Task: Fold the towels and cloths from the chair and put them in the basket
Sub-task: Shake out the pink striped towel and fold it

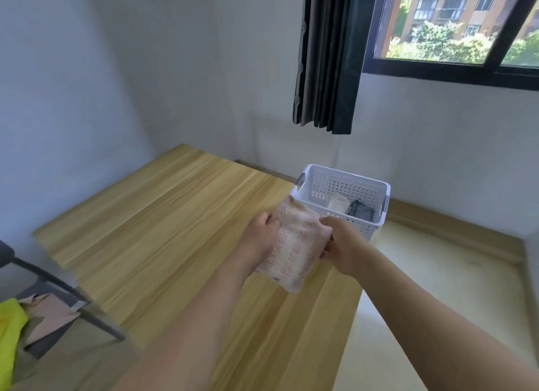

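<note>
Both hands gripped folded pink towel (291,244), left hand (262,236), right hand (341,244), held above tabletop (163,215) beside basket (376,186); two folded cloths (350,206) already inside; yellow cloth (8,329), pink cloth (49,317) remained on chair (58,285)

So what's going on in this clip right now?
A person holds a folded pink towel between the left hand and right hand, above the wooden table just short of the white basket. Two folded cloths already lie inside. More cloths wait on the chair at lower left.
</note>
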Demonstrator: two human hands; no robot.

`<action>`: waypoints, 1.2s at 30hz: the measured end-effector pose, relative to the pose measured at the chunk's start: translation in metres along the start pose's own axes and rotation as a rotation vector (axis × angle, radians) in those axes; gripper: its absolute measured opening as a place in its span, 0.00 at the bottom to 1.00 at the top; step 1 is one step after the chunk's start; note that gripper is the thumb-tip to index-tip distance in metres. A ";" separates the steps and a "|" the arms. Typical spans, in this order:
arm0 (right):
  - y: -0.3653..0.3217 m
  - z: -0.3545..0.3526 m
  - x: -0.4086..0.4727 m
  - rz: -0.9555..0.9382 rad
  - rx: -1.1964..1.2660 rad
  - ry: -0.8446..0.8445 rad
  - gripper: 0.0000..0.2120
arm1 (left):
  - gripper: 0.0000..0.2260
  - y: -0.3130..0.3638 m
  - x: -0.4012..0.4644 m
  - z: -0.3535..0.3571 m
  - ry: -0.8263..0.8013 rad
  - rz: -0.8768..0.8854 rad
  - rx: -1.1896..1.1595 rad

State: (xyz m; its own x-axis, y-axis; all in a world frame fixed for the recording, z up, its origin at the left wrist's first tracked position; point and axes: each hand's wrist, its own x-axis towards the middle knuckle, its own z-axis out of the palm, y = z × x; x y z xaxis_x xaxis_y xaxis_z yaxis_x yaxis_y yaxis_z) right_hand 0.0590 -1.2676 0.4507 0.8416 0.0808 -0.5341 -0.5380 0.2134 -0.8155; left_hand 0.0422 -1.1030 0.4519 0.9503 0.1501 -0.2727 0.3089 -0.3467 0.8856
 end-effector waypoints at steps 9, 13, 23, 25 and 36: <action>-0.114 -0.087 0.143 -0.146 -0.256 -0.038 0.32 | 0.09 0.069 0.154 0.097 0.016 -0.025 -0.026; -0.150 -0.132 0.220 -0.162 -0.413 -0.004 0.23 | 0.10 0.085 0.229 0.147 -0.024 -0.054 -0.046; -0.136 -0.202 0.339 -0.339 -1.558 0.055 0.09 | 0.10 0.047 0.328 0.252 -0.299 -0.290 0.184; -0.126 -0.203 0.348 -0.399 -1.783 0.037 0.04 | 0.14 0.041 0.334 0.261 -0.335 -0.334 0.234; -0.095 -0.202 0.369 -0.251 -2.090 -0.096 0.14 | 0.07 0.024 0.346 0.286 -0.318 -0.272 0.445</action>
State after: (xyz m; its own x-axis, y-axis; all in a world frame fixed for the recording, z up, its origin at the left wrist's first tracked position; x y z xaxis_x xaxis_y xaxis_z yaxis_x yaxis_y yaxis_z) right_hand 0.4111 -1.4544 0.2866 0.8498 0.2835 -0.4444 0.3761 -0.9168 0.1344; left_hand 0.3894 -1.3247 0.2716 0.7785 0.0277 -0.6270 0.4638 -0.6984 0.5451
